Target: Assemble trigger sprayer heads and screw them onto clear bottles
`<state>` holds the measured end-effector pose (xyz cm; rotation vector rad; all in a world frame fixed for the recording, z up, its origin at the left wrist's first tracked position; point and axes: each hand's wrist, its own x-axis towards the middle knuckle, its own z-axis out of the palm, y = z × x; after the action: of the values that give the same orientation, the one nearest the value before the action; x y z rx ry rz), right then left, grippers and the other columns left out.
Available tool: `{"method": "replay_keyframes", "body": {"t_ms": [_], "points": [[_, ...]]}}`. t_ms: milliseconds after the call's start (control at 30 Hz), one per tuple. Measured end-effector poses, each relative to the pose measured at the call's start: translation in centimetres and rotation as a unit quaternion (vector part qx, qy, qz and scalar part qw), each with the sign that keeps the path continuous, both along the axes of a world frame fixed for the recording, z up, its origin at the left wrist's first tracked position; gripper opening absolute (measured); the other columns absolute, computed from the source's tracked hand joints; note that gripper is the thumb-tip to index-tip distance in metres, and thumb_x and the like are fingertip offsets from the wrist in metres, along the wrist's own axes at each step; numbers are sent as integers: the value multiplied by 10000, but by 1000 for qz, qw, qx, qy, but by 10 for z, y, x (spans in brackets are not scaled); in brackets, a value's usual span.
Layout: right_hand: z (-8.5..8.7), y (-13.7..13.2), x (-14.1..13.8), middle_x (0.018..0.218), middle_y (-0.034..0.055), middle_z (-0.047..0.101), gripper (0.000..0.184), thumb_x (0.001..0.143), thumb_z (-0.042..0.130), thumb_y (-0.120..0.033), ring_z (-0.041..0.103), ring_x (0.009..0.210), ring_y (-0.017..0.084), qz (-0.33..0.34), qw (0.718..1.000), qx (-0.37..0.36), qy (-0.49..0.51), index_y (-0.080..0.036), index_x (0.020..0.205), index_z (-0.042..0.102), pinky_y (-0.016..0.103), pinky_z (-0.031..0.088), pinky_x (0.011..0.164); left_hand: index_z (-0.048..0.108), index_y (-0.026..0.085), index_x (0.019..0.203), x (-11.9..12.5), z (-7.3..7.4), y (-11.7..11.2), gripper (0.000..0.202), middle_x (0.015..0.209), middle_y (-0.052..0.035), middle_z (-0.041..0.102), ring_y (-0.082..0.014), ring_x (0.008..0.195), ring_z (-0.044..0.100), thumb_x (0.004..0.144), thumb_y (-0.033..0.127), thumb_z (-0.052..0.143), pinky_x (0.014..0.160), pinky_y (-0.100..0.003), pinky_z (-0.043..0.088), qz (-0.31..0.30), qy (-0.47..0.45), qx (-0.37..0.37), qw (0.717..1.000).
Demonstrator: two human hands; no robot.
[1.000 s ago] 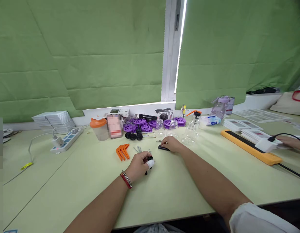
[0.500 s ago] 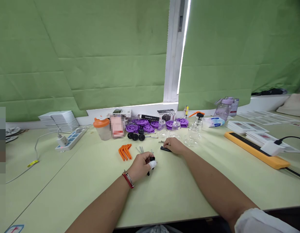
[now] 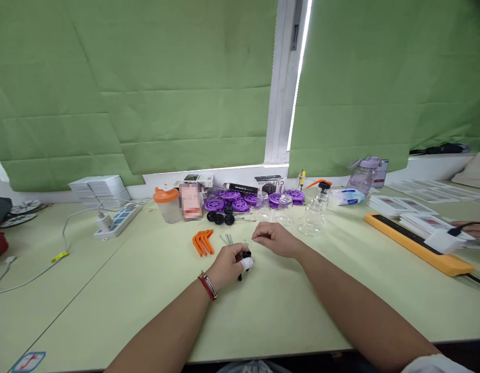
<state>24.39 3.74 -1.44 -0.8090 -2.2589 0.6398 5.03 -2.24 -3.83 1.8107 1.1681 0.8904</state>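
Observation:
My left hand [image 3: 229, 264] is closed round a small black plastic part [image 3: 246, 254], which pokes out above and below the thumb. White tape wraps that thumb. To its right, my right hand [image 3: 274, 238] hovers low over the table with thumb and fingertips drawn together; whatever they may pinch is too small to make out. Thin metal screws [image 3: 226, 239] lie just beyond my left hand. Several orange bent handles [image 3: 203, 242] rest in a row to the left. Black round knobs [image 3: 219, 218] sit farther back, before a pile of purple spoked plastic pieces [image 3: 240, 206].
Clear glass-like vessels [image 3: 310, 220] stand behind my right hand. An orange-lidded cup [image 3: 167, 204] is back left. A yellow power strip [image 3: 414, 243] lies at right, where another person's hand [image 3: 475, 229] shows. A white power strip [image 3: 119, 221] is at left.
My right hand has lifted away from the black rod and small springs, which no longer show, and its fingers have come together. My left hand keeps its hold. The view has shifted slightly.

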Motion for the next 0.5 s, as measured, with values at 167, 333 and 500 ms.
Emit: {"method": "replay_keyframes", "body": {"t_ms": [167, 333, 500], "points": [[8, -18, -12, 789, 25, 613, 149, 823, 527, -182, 570, 736, 128, 75, 995, 44, -49, -192, 831, 676, 258, 435, 722, 569, 151, 783, -1, -1, 1, 163, 618, 39, 400, -81, 562, 351, 729, 303, 587, 521, -202, 313, -9, 3, 17, 1000], [6, -15, -11, 797, 31, 618, 151, 824, 534, -177, 577, 740, 127, 88, 994, 48, -48, -184, 843, 684, 249, 441, 713, 571, 150, 798, -1, -3, 2, 173, 633, 36, 408, -85, 577, 355, 740, 313, 579, 529, -202, 313, -17, 4, 18, 1000], [5, -16, -11, 809, 33, 622, 169, 834, 527, -201, 581, 742, 129, 86, 994, 45, -47, -197, 859, 694, 251, 444, 718, 552, 155, 758, -1, -4, 3, 190, 620, 41, 395, -85, 568, 354, 736, 341, 583, 520, -199, 307, -11, 2, 23, 1000]]}}
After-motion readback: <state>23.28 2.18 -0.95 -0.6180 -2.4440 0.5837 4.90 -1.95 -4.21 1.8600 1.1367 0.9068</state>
